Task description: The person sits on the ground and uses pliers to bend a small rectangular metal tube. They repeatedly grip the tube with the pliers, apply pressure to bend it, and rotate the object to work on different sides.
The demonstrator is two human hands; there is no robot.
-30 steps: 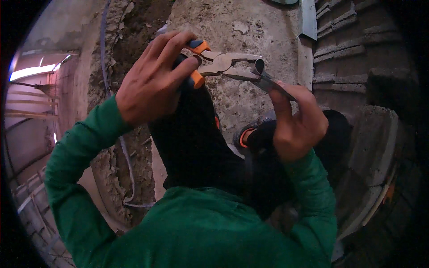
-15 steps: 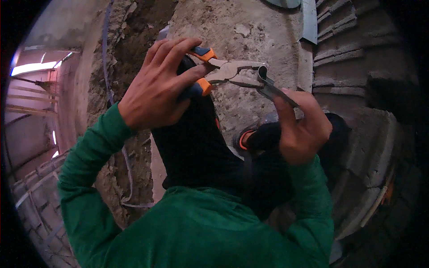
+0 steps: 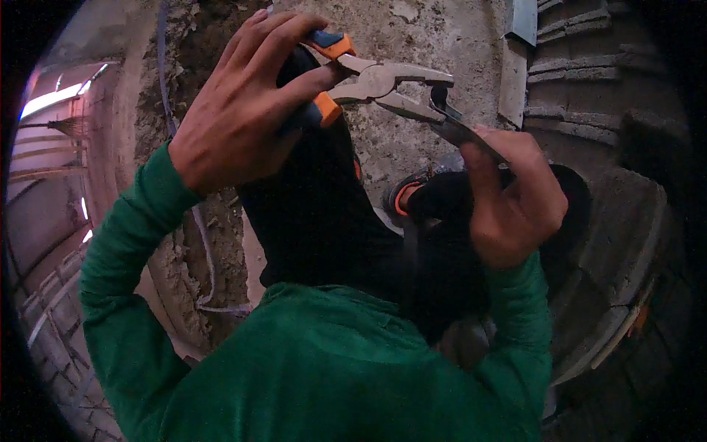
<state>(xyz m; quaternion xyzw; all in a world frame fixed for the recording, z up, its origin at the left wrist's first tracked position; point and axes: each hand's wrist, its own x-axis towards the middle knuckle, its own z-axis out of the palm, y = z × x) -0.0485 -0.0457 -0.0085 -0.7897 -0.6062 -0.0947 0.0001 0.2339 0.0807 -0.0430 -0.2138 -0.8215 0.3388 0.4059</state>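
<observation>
My left hand (image 3: pixel 247 110) is closed round the blue and orange handles of a pair of pliers (image 3: pixel 379 81), held out over my left knee. The jaws stand apart and point to the right. At their tips is the curled end of a narrow grey metal strip (image 3: pixel 460 130), one jaw above the curl and the other along its lower left side. My right hand (image 3: pixel 515 199) pinches the other end of this strip between thumb and bent fingers. Whether the jaws touch the curl firmly, I cannot tell.
Below my hands are my legs in black trousers (image 3: pixel 317 214) and a shoe with an orange edge (image 3: pixel 401 197). Rough concrete ground (image 3: pixel 401 44) lies beyond. Stacked grey slabs (image 3: pixel 574 74) stand at the right, beside a metal channel (image 3: pixel 521 22). A pale hose or cable (image 3: pixel 163 66) runs along the left.
The plier jaws have opened wider around the curled end of the strip. My right hand has shifted slightly right, my left hand slightly left and up. The view has moved a little.
</observation>
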